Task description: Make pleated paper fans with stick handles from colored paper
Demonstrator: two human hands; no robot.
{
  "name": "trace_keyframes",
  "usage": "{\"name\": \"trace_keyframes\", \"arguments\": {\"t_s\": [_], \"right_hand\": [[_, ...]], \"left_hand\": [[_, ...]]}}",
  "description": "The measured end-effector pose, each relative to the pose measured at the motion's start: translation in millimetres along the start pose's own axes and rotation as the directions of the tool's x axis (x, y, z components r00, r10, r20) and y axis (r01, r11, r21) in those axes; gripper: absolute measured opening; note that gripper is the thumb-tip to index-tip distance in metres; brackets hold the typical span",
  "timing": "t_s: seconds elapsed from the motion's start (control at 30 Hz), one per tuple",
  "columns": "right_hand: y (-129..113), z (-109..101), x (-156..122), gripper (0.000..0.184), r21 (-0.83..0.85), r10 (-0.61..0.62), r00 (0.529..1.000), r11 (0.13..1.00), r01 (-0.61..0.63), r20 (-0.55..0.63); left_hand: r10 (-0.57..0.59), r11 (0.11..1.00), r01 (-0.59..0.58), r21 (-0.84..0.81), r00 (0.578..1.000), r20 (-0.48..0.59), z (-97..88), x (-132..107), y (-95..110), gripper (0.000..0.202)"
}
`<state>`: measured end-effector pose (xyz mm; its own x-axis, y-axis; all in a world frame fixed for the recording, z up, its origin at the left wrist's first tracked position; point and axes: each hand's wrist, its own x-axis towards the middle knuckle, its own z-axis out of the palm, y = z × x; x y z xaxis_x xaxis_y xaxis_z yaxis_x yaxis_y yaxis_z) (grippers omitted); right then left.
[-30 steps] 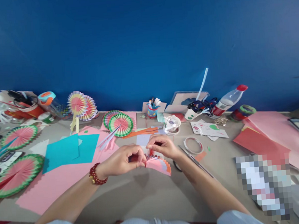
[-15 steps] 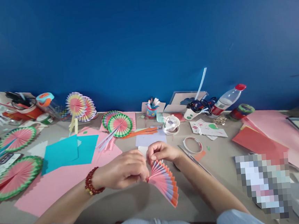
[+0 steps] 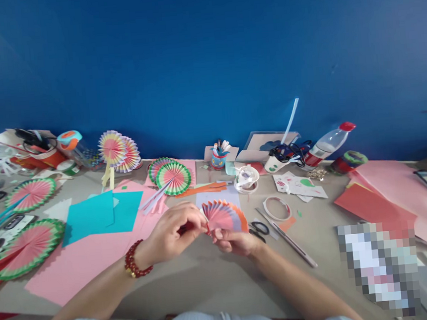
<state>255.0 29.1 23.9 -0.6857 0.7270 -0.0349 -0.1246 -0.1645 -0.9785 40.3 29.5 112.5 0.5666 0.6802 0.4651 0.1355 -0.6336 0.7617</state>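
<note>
A pleated paper fan in pink, lilac and orange is held up over the table's middle, spread with its zigzag rim pointing up and to the right. My right hand grips it from below, thumb and fingers closed near the gathered end. At the fan's left edge, the thumb and forefinger of my left hand pinch close to the gathered point. A narrow white edge shows there, but what it is I cannot make out. Beaded red bracelet circles my left wrist.
Scissors, a silver pen-like tool and a tape roll lie right of my hands. Pink sheets and teal paper spread to the left, beside finished round fans. A bottle stands by the blue wall.
The fan has swung from pointing down and right to pointing up and right. My right hand has moved down beneath it, uncovering the scissors; my left hand stays at its gathered end.
</note>
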Motion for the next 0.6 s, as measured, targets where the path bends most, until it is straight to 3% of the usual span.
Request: {"name": "trace_keyframes", "arguments": {"t_s": [0.1,0.2,0.3,0.4,0.6], "right_hand": [[2.7,5.8,-9.1,0.041,0.112,-0.022,0.995,0.993,0.033,-0.1],[0.0,8.9,-12.6,0.034,0.066,-0.072,0.973,0.994,0.089,-0.221],[-8.0,11.5,-14.0,0.031,-0.172,-0.162,0.944,0.978,0.116,-0.286],[-15.3,13.8,-15.5,0.03,-0.41,-0.287,0.916,0.899,0.155,-0.282],[-11.6,15.1,-18.2,0.031,-0.535,-0.341,0.886,0.835,0.132,-0.313]], "left_hand": [[-0.237,0.972,0.231,-0.054,0.954,-0.185,7.8,-0.6,-13.7,0.009],[-0.413,0.909,0.382,-0.165,0.873,-0.259,16.2,1.7,-28.2,0.016],[-0.489,0.868,0.429,-0.249,0.825,-0.283,23.2,4.1,-37.7,0.019],[-0.538,0.833,0.452,-0.32,0.796,-0.277,26.9,4.4,-41.6,0.023],[-0.601,0.769,0.465,-0.438,0.76,-0.247,30.2,1.1,-45.5,0.025]]}}
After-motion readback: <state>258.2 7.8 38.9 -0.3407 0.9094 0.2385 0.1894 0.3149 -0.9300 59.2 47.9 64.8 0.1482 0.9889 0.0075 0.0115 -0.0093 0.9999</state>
